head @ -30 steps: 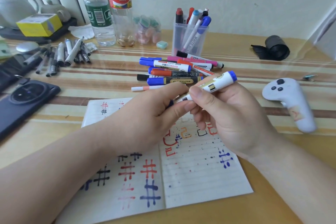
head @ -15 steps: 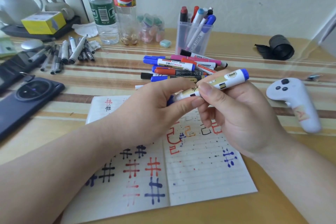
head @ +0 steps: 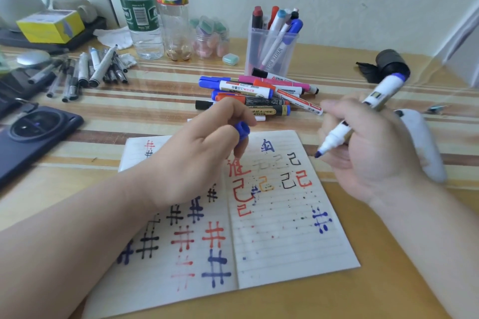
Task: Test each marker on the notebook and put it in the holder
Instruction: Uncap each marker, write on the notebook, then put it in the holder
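My right hand [head: 368, 147] grips an uncapped white marker with blue ends [head: 363, 114], its blue tip pointing down-left just off the right edge of the open notebook [head: 285, 241]. My left hand [head: 197, 158] holds the marker's blue cap [head: 242, 129] between its fingers above the notebook's top middle. The pages carry red, blue, black and orange test marks. A pile of markers [head: 259, 96] lies behind the notebook. The clear plastic holder [head: 269, 52] with several markers in it stands at the back.
Two plastic bottles [head: 155, 8] and a small jar [head: 210, 36] stand at the back. Several grey pens [head: 85, 72] lie at the left, above a dark phone [head: 28, 137]. A white controller [head: 425, 145] lies behind my right hand. A black roll [head: 388, 65] sits at the far right.
The cap has come off the marker. My right hand has swung right with the marker body, tip down, while my left hand keeps the blue cap.
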`<action>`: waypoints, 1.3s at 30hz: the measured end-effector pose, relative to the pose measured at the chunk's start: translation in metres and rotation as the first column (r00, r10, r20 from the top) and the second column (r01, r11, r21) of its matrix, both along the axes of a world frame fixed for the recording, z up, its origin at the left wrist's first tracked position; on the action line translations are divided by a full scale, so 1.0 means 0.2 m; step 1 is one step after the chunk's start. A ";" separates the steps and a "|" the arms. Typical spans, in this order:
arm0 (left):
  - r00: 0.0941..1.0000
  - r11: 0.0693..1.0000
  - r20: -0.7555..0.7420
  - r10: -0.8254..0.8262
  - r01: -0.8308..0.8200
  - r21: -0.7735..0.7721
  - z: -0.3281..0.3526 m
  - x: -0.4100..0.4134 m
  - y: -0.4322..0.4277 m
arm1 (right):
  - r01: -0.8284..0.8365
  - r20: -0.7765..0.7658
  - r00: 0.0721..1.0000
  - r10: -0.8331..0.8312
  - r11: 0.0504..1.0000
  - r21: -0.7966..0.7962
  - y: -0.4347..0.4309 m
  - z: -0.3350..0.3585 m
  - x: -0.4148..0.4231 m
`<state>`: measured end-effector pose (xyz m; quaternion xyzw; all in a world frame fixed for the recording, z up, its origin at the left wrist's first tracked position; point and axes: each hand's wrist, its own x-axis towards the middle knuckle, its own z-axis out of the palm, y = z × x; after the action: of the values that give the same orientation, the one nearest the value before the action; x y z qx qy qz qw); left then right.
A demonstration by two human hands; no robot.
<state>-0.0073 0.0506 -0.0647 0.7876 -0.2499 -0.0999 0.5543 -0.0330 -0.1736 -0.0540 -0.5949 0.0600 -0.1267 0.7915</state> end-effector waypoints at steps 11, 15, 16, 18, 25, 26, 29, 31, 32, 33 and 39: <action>0.983 0.988 0.182 0.018 -0.045 0.147 0.00 0.01 -0.01 | -0.524 -0.234 0.849 0.473 0.809 -0.266 0.01 0.12 -0.10; 0.989 0.997 0.145 -0.005 -0.006 0.073 0.00 0.00 -0.01 | -0.541 -0.258 0.841 0.476 0.724 -0.429 0.03 0.20 -0.16; 0.991 0.998 0.136 -0.012 0.003 0.064 0.00 0.00 -0.01 | -0.515 -0.250 0.857 0.451 0.720 -0.465 0.04 0.20 -0.17; 0.992 0.998 0.128 -0.017 0.009 0.058 0.01 0.00 -0.01 | -0.482 -0.240 0.874 0.423 0.688 -0.542 0.05 0.19 -0.18; 0.982 0.994 0.181 0.048 -0.065 0.091 -0.01 0.00 -0.03 | -0.475 -0.273 0.880 0.389 0.715 -0.513 0.05 0.02 -0.09; 0.981 0.993 0.184 0.054 -0.071 0.092 -0.01 0.00 -0.03 | -0.477 -0.278 0.879 0.388 0.708 -0.520 0.04 0.00 -0.08; 0.978 0.990 0.197 0.065 -0.087 0.108 -0.02 0.01 -0.04 | -0.508 -0.271 0.861 0.429 0.719 -0.475 0.02 -0.04 -0.08; 0.978 0.990 0.192 0.076 -0.096 0.099 -0.02 0.02 -0.04 | -0.523 -0.259 0.852 0.454 0.746 -0.412 0.01 -0.04 -0.09; 0.980 0.991 0.183 0.080 -0.097 0.091 -0.02 0.02 -0.04 | -0.527 -0.247 0.850 0.466 0.752 -0.395 0.01 -0.04 -0.09; 0.981 0.992 0.176 0.079 -0.095 0.085 -0.03 0.03 -0.03 | -0.526 -0.226 0.850 0.476 0.753 -0.394 0.01 -0.04 -0.10; 0.984 0.995 0.172 0.041 -0.055 0.077 -0.04 0.04 -0.03 | -0.566 -0.176 0.815 0.552 0.692 -0.447 0.03 -0.05 -0.14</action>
<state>0.0004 0.0451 -0.0732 0.8211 -0.2732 -0.0288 0.5003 -0.0606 -0.1677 -0.0648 -0.7633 -0.1461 0.1175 0.6182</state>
